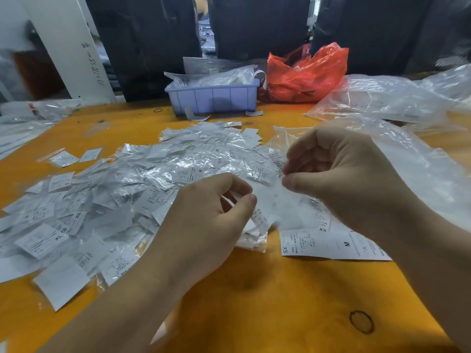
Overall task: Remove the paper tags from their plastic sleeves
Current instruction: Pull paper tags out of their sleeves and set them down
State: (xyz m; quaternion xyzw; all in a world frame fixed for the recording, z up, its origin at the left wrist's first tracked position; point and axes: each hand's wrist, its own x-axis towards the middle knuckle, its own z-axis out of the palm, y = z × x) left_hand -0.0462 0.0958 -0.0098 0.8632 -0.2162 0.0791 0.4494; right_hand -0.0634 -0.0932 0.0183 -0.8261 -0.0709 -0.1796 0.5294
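Forearms come in low over the orange table (254, 289). Left hand (204, 212) pinches, thumb against forefinger, the near-left end of one sleeved tag (270, 205); right hand (341, 171) pinches its far-right end the same way, other fingers curled in. Tag hangs between the two pinches just above the table, blurred, so I can't tell which end of the sleeve is open or whether the paper has started to slide. My read of the step: one hand should hold plastic only, the other paper only, then pull straight apart along the tag's length; a grip through both layers would just stretch the film. Long axis runs near-left to far-right, roughly level, face tilted toward the camera. Outward: flat sheet of tags (331, 244) lies just under the right wrist, big pile of sleeved tags (114, 194) to the left, clear bags (407, 159) to the right, blue bin (212, 98) and red bag (305, 75) at the far edge.
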